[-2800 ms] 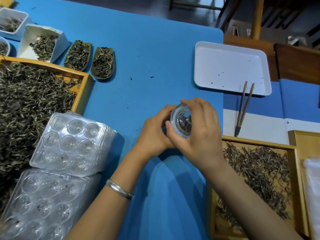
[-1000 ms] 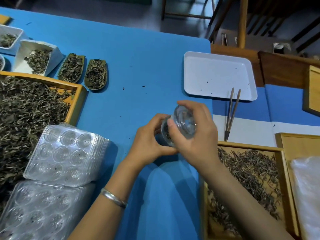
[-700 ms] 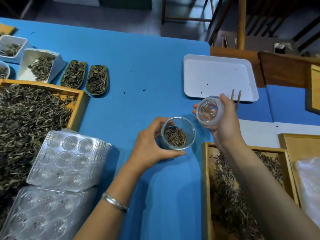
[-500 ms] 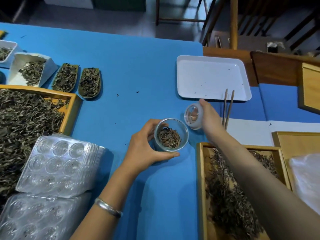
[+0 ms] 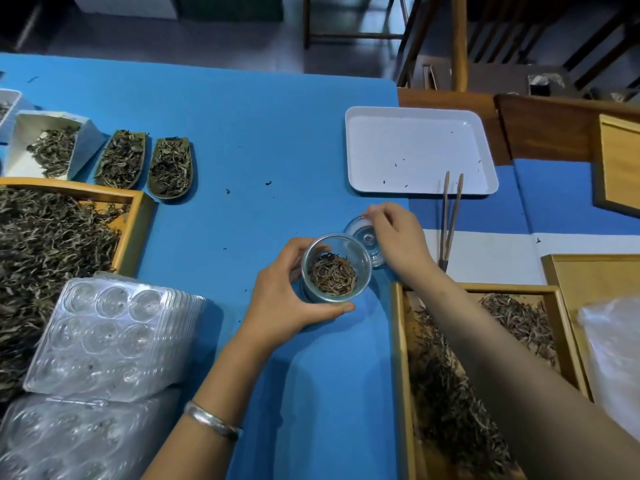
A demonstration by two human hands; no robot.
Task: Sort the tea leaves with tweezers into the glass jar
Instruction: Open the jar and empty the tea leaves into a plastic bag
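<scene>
A small glass jar point(image 5: 335, 268) with tea leaves in its bottom stands open on the blue table. My left hand point(image 5: 287, 296) curls round its left side and holds it. The jar's clear glass lid point(image 5: 362, 237) lies flat on the table just right of the jar, and my right hand point(image 5: 398, 237) rests over it with its fingertips on the lid's rim. The wooden tweezers point(image 5: 448, 220) lie untouched on the table to the right of that hand. A wooden tray of thin tea leaves point(image 5: 446, 393) sits under my right forearm.
A white plastic tray point(image 5: 419, 150) with a few specks lies at the back right. At the left are a large wooden tray of leaves point(image 5: 52, 251), a stack of clear blister trays point(image 5: 107, 337), two oval dishes point(image 5: 169, 168) and a white scoop point(image 5: 52, 143) of leaves.
My right hand lifted the lid off the jar, carried it right and set it down flat on the table beside the jar. My left hand kept holding the jar.
</scene>
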